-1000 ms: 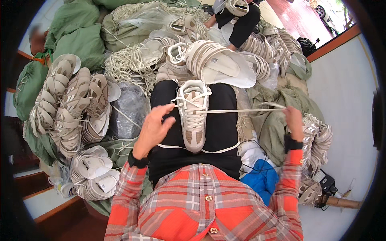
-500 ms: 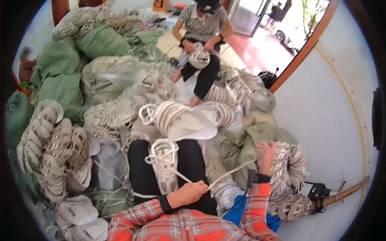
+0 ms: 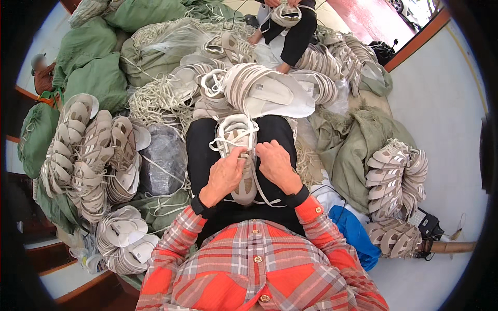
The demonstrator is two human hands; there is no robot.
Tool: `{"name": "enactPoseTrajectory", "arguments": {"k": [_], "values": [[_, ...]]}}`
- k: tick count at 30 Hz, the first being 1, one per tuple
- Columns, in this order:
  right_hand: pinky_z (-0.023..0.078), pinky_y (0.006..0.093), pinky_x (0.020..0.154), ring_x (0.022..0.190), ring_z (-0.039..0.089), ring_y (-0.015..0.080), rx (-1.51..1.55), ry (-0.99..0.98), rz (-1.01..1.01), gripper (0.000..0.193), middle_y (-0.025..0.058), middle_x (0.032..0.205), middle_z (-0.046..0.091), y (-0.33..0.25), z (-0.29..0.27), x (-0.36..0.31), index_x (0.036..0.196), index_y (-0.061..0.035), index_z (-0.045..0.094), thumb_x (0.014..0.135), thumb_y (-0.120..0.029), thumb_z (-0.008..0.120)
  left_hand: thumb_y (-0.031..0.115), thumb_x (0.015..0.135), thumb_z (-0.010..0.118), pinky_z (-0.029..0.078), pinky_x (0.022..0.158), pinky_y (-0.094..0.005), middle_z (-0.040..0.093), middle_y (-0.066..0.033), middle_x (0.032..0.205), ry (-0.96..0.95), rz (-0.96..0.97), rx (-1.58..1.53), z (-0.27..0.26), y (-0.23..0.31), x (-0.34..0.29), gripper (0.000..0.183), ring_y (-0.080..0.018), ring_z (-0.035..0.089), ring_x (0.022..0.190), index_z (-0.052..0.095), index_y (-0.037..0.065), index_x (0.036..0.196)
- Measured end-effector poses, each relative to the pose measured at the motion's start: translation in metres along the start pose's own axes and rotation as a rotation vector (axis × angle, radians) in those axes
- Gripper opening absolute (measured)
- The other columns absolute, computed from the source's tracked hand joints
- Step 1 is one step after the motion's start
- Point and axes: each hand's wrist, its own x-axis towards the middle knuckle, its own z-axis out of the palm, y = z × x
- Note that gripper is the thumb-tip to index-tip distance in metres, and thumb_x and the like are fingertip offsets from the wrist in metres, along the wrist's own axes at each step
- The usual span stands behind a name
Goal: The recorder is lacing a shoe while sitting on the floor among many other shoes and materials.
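Note:
A beige and white shoe (image 3: 244, 193) rests on my lap between my thighs, its white lace (image 3: 226, 141) partly threaded and looped at the opening. My left hand (image 3: 226, 175) lies over the shoe's left side, fingers bent and closed on its eyelet edge. Just right of it, my right hand (image 3: 275, 165) pinches the lace close to the same edge. The fingertips of both hands nearly meet, and exactly what sits between them is partly hidden. A loose lace end hangs beside the toe toward my right thigh.
Nested shoe uppers (image 3: 259, 93) lie just beyond my knees. More stacks (image 3: 92, 160) stand at left, and others (image 3: 389, 181) at right. Green sacks (image 3: 91, 52) fill the far left. Opposite sits a person (image 3: 290, 31) holding a shoe. A blue bag (image 3: 355, 238) lies by my right elbow.
My right hand has come in from the far right, where it held the lace stretched out, to the shoe. My left hand has moved up onto the shoe. The view has tilted down.

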Motion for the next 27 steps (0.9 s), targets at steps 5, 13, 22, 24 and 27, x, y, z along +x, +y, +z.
{"name": "enactPoseTrajectory", "arguments": {"k": [5, 13, 22, 24, 27], "values": [[0.037, 0.0363, 0.068, 0.079, 0.050, 0.0269, -0.210, 0.013, -0.144, 0.014, 0.0085, 0.076, 0.057, -0.011, -0.001, 0.005, 0.079, -0.0068, 0.055, 0.066, -0.006, 0.058, 0.015, 0.087, 0.051, 0.046, 0.057, -0.0493, 0.061, -0.0205, 0.066, -0.033, 0.027, 0.164, 0.001, 0.003, -0.001, 0.030, -0.0398, 0.061, 0.064, 0.046, 0.010, 0.116], [0.039, 0.0386, 0.067, 0.077, 0.054, 0.0293, -0.065, -0.019, -0.004, 0.013, 0.0120, 0.075, 0.057, 0.000, 0.007, 0.002, 0.082, -0.0051, 0.053, 0.070, -0.002, 0.055, 0.014, 0.088, 0.050, 0.047, 0.058, -0.0443, 0.060, -0.0185, 0.062, -0.004, 0.051, 0.189, 0.006, -0.002, 0.010, 0.025, -0.0347, 0.062, 0.062, 0.047, 0.007, 0.111], [0.035, 0.0384, 0.069, 0.078, 0.050, 0.0275, -0.073, 0.128, 0.055, 0.004, 0.0100, 0.081, 0.051, -0.006, 0.021, 0.000, 0.082, -0.0066, 0.053, 0.079, -0.007, 0.055, 0.010, 0.094, 0.040, 0.046, 0.059, -0.0316, 0.058, -0.0067, 0.058, -0.443, -0.083, -0.318, -0.022, -0.016, 0.029, 0.030, -0.0152, 0.060, 0.056, 0.047, 0.005, 0.123], [0.034, 0.0383, 0.070, 0.078, 0.050, 0.0275, -0.079, 0.126, 0.065, 0.004, 0.0100, 0.080, 0.051, -0.007, 0.018, 0.000, 0.082, -0.0064, 0.053, 0.079, -0.006, 0.055, 0.010, 0.094, 0.039, 0.045, 0.058, -0.0301, 0.058, -0.0057, 0.058, -0.473, -0.078, -0.221, -0.026, -0.011, 0.031, 0.030, -0.0133, 0.060, 0.056, 0.048, 0.004, 0.122], [0.035, 0.0375, 0.070, 0.079, 0.051, 0.0272, -0.051, 0.128, 0.032, 0.009, 0.0104, 0.079, 0.050, -0.008, 0.012, -0.004, 0.082, -0.0059, 0.053, 0.073, -0.006, 0.055, 0.011, 0.095, 0.037, 0.046, 0.059, -0.0291, 0.060, -0.0056, 0.060, -0.514, -0.167, -0.446, -0.025, -0.018, 0.034, 0.032, -0.0139, 0.060, 0.054, 0.047, 0.002, 0.125]]}}
